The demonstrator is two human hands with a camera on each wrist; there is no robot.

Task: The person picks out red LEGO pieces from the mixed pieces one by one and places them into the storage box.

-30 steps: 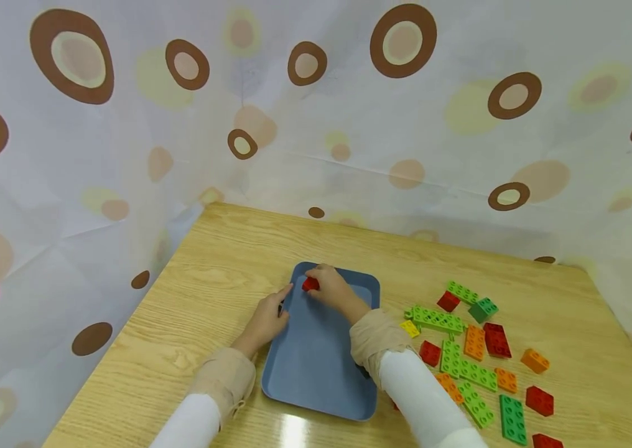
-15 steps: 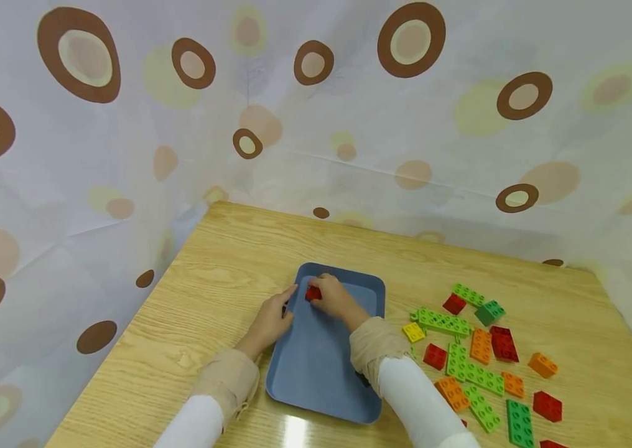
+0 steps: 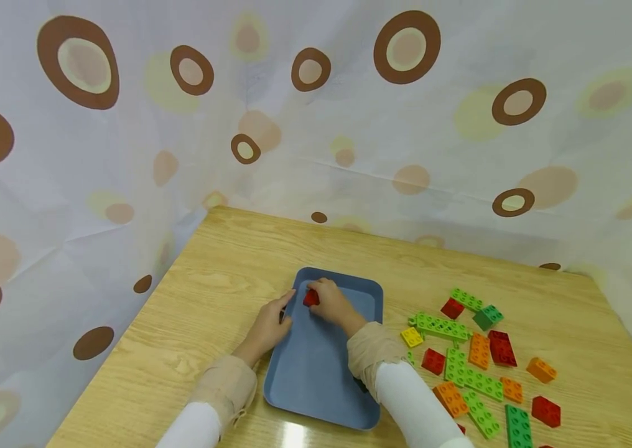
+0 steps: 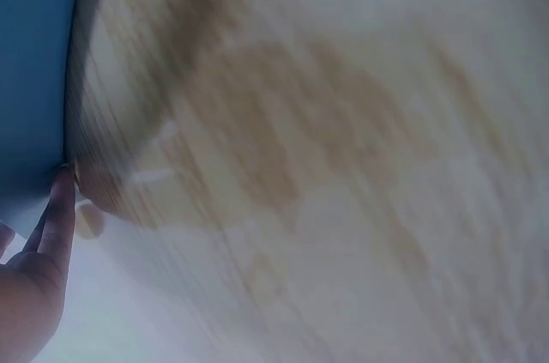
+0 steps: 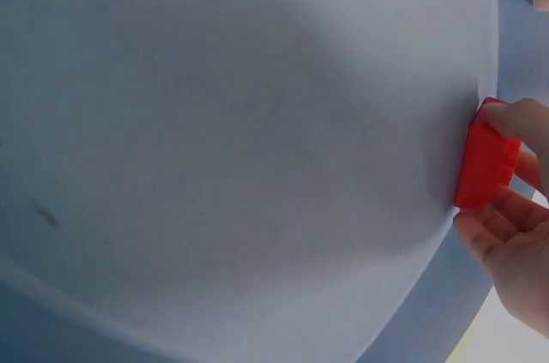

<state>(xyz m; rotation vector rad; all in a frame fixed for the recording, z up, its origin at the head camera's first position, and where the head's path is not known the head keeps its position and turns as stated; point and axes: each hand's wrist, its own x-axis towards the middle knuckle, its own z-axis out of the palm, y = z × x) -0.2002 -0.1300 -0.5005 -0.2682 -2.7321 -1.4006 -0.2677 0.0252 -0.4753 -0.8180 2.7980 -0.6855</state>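
Clearly, a red brick (image 3: 310,298) was held down in the far left corner of the blue tray (image 3: 316,379).

The brick was pinched between the curled fingers and thumb of the right hand (image 3: 331,303), apparently so that it could be set flat against the tray floor. The tray's left rim was touched by the straight, relaxed fingers of the left hand (image 3: 269,325), nothing being gripped, probably to keep the tray from sliding on the wooden table (image 3: 209,292). Well apart, on the right, loose bricks (image 3: 478,361) of green, orange, red and yellow were left scattered.
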